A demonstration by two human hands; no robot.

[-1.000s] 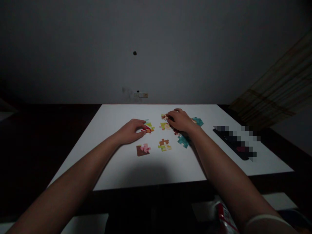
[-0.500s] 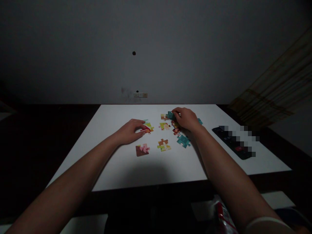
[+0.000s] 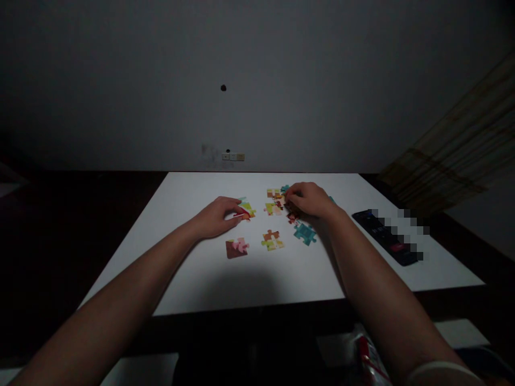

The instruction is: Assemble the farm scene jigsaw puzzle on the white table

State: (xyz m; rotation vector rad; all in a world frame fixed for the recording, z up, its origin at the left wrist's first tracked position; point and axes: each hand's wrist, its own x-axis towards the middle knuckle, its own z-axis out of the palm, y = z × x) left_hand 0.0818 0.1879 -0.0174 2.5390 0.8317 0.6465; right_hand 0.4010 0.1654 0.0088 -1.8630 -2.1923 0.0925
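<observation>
My left hand rests on the table, thumb and fingers closed on a red-edged puzzle piece. A light green piece lies against it. My right hand is over the pile at right, its fingertips pinched on a brown and red puzzle piece, partly hidden by the fingers. Close by are a yellow-brown piece, a green and yellow piece and a teal piece. Nearer me lie a larger teal piece, an orange and green piece and a pink and brown piece.
The white table has its near edge below my forearms. A dark phone, partly pixelated, lies at the right. Beyond the table stands a grey wall with a socket panel. A red item in clear plastic shows below the table edge.
My right hand has shifted slightly down, away from the teal piece at the back. A brown and red piece now shows at its fingertips. My left hand stays almost in place.
</observation>
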